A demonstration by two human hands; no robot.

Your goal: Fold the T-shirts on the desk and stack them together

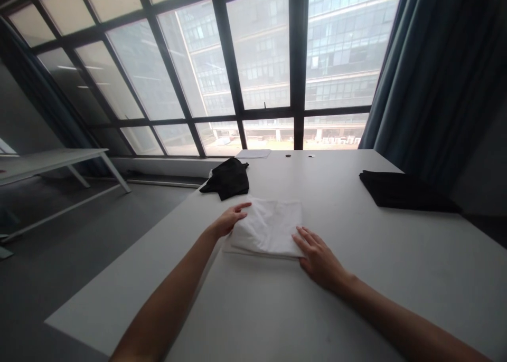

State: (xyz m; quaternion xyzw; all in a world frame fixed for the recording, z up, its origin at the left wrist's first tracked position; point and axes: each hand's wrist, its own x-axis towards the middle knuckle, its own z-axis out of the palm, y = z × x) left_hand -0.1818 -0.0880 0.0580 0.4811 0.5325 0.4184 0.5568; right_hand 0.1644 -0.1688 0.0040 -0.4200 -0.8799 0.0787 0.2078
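While the left hand (232, 219) and right hand (319, 259) rest open on the folded white cloth (269, 227), gripping nothing, smoothing seems underway; lifting needs fingers underneath.

Both hands (277, 240) on folded white cloth (267, 227)
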